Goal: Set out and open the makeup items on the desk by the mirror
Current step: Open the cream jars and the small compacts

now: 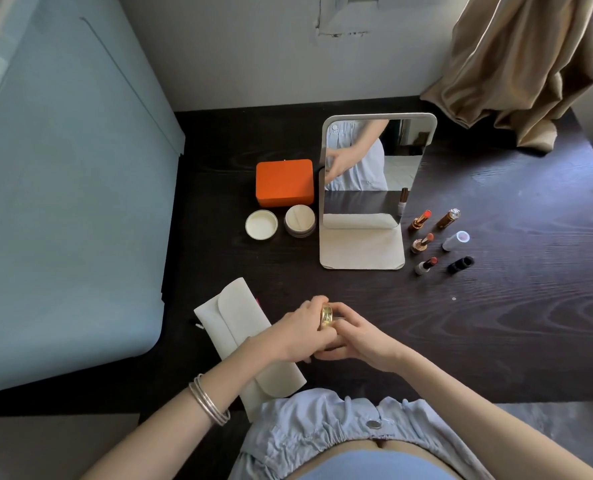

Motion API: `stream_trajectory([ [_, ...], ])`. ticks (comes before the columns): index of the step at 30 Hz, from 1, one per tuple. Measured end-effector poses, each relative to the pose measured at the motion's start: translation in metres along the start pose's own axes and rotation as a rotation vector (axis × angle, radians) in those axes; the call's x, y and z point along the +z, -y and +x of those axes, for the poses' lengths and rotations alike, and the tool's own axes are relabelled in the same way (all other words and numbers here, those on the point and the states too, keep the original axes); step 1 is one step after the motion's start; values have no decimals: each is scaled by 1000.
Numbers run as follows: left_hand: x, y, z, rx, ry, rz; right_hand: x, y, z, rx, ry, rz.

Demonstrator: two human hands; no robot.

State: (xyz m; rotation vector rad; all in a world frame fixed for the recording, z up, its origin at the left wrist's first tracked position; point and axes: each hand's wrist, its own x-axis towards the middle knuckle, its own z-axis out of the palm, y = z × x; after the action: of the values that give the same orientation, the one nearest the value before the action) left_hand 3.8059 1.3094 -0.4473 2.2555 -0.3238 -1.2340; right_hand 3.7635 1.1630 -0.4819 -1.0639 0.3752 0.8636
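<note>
Both my hands meet over the dark desk (495, 323) near its front edge, gripping a small gold item (326, 316). My left hand (300, 332) wraps its left side, my right hand (357, 336) holds it from the right; most of it is hidden. A standing mirror (367, 188) is at the middle. To its right stand three open lipsticks (421, 220) (422, 243) (426, 265), with a gold cap (448, 218), a white cap (456, 240) and a black cap (461, 264) beside them. An open powder jar (300, 220) and its lid (261, 224) sit left of the mirror.
An orange box (284, 187) stands behind the jar. A cream pouch (243, 327) lies under my left forearm at the desk's front left. A light blue surface (70, 202) borders the desk on the left. A beige curtain (516, 74) drapes onto the back right corner.
</note>
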Motion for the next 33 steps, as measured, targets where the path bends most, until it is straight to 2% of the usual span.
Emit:
stream_trajectory([
  [5,30,2,-3,-40,9,-84,0,-21,-4,-30,-95,-128],
  [17,23,1,4,-72,75,-88,0,-14,-1,-104,-81,-214],
  [22,18,4,7,-48,133,-132,1,-13,-2,-81,-67,-247],
  [30,2,-7,19,-102,8,-254,-2,-8,24,-24,-191,-183],
  [33,-9,-13,24,-78,-34,-280,-3,2,35,-104,-266,-157],
])
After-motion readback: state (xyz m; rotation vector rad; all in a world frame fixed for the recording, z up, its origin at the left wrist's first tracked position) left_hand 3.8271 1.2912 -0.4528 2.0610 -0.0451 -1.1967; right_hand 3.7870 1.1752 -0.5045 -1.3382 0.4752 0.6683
